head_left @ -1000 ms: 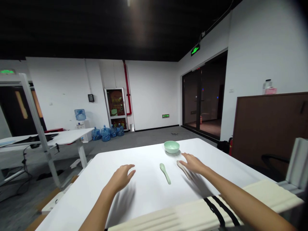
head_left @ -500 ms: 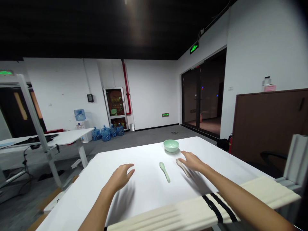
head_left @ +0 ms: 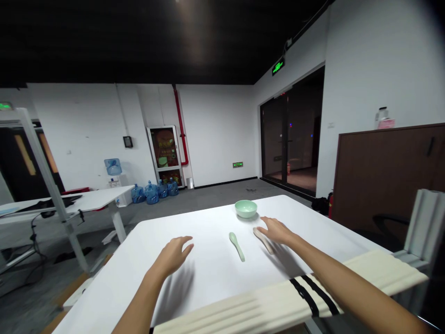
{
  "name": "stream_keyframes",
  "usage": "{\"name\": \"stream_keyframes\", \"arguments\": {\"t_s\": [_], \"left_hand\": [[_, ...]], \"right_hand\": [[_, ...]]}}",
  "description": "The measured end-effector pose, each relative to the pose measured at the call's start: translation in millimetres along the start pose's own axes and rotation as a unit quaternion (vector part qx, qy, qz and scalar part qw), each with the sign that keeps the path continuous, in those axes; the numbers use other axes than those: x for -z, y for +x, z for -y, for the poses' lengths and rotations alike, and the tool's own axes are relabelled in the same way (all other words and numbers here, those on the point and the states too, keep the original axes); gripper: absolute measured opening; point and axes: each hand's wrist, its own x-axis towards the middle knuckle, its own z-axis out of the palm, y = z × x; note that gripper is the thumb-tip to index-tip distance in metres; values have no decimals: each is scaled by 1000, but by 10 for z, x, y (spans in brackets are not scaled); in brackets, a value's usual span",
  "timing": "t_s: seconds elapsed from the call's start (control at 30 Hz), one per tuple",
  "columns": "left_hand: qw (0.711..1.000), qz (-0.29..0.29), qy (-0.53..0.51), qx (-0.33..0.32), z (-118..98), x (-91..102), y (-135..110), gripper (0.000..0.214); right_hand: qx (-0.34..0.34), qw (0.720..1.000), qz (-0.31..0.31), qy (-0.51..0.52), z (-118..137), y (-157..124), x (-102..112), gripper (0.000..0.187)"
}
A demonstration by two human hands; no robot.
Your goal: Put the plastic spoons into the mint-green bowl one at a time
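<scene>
On the white table (head_left: 208, 269) lies a pale green spoon (head_left: 237, 247), its bowl end pointing away from me. To its right is a beige spoon (head_left: 263, 240), partly covered by my right hand (head_left: 277, 230). That hand hovers over the beige spoon, fingers apart and stretched forward; whether it touches the spoon I cannot tell. A light green bowl (head_left: 246, 209) stands upright near the far edge, just beyond my right fingertips. My left hand (head_left: 174, 256) is held above the table left of the green spoon, thumb and fingers apart, holding nothing.
A cream padded strip (head_left: 243, 311) with black bands runs along the table's near edge. A grey metal profile (head_left: 426, 227) and a brown cabinet (head_left: 389, 171) stand at right. Blue water bottles (head_left: 152, 192) and another white table (head_left: 100, 197) are at left.
The view has shifted slightly, moving the whole scene a little left and up. Both hands, the spoons and the bowl keep nearly the same positions relative to each other.
</scene>
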Motion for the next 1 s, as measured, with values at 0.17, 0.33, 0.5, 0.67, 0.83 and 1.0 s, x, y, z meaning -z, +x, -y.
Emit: {"name": "stream_keyframes", "arguments": {"t_s": [0.17, 0.33, 0.5, 0.67, 0.83, 1.0], "left_hand": [[1000, 1, 2, -5, 10, -7, 5, 54], [1000, -1, 3, -3, 18, -12, -1, 54], [1000, 1, -2, -1, -13, 12, -11, 53], [1000, -1, -4, 2, -32, 28, -19, 53], [1000, -4, -4, -1, -11, 16, -11, 52], [1000, -6, -7, -4, 25, -18, 10, 53]], "right_hand": [[-16, 999, 49, -11, -52, 5, -47, 76], [-23, 997, 67, -5, -82, 13, -91, 80], [-17, 998, 66, 1, -93, 22, -99, 81], [-15, 998, 64, 3, -104, 20, -91, 80], [-11, 998, 57, 11, -87, 6, -69, 77], [-14, 998, 52, 10, -91, 8, -77, 73]]}}
